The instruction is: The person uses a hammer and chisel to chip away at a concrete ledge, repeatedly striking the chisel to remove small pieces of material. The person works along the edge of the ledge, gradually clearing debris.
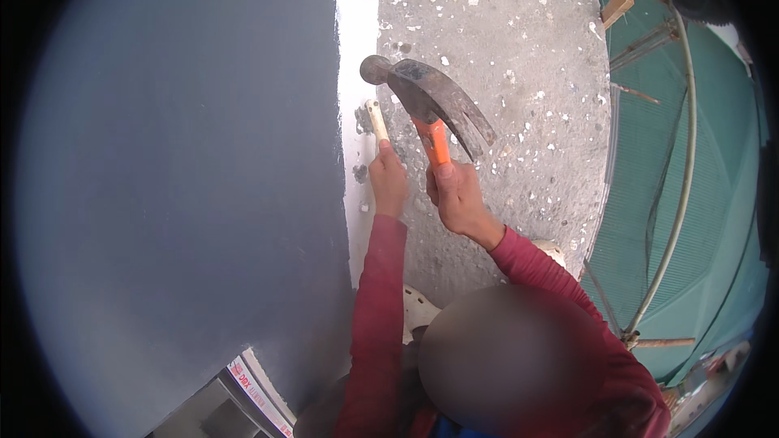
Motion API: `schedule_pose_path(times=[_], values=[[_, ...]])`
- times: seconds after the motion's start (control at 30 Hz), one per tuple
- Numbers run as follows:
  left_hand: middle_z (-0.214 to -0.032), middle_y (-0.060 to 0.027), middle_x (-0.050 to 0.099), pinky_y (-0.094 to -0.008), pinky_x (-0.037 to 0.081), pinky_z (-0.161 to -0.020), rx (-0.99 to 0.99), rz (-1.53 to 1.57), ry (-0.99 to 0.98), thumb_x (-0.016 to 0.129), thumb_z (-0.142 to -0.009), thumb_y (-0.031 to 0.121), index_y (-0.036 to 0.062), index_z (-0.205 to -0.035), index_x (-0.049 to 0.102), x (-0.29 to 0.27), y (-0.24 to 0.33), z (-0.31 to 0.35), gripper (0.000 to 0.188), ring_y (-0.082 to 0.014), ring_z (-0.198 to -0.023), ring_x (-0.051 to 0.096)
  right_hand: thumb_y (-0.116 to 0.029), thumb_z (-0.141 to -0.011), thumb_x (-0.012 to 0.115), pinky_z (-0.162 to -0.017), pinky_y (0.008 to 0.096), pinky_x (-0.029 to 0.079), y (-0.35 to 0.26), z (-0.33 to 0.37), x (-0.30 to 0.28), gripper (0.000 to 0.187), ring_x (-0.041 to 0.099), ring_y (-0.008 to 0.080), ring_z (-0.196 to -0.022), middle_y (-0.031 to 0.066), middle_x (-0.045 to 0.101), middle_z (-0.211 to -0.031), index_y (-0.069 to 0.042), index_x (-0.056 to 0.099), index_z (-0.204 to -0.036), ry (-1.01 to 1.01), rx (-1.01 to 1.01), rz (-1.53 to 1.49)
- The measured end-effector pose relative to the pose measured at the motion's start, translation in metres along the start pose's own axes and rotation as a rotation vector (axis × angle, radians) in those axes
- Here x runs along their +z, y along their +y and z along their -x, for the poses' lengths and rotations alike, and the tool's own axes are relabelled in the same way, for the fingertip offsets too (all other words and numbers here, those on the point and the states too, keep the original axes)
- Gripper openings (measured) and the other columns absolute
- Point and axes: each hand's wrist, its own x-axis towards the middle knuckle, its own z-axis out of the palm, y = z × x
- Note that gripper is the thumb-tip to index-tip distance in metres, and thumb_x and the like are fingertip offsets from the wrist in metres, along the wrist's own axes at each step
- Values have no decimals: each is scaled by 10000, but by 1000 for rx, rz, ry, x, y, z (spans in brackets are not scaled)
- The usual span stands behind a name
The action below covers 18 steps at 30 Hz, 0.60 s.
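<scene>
My right hand (461, 199) is wrapped round the orange handle of a claw hammer (422, 89). The worn steel head is raised over the concrete, its round face to the left and its claw to the right. Just left of it, my left hand (389, 182) grips a tool with a slim cream handle (376, 119). That handle's end, with a small hole, points away from me; the tool's working end is hidden, so its kind does not show. Hammer face and cream handle look apart. Beside my left hand, dark chipped spots mark a white strip (357, 57).
A dark blue-grey wall (195, 138) fills the left. Grey concrete (519, 57) speckled with white flakes runs along it. To the right are green netting (649, 178) and a curved pole (688, 113). Pale clogs (418, 308) show near my arms; a framed opening (256, 389) sits lower left.
</scene>
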Motion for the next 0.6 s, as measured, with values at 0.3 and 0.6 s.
schedule_pose_path(times=[0.3, 0.6], values=[[-552, -11, 447, -323, 335, -405, -85, -39, 27, 369, -1051, 499, 54, -685, 499, 1, 20, 8, 590, -123, -431, 428, -609, -1038, 296, -469, 329, 373, 1, -9, -6, 712, 453, 130, -499, 29, 458, -547, -33, 472, -659, 7, 208, -37], [-537, 35, 369, -288, 233, -331, -69, -63, 37, 366, -1040, 565, 121, -735, 430, 3, 15, 1, 542, -84, -370, 299, -621, -1034, 280, -382, 266, 298, 4, -24, -13, 687, 394, 97, -407, 0, 444, -540, -74, 439, -649, -108, 397, 4]])
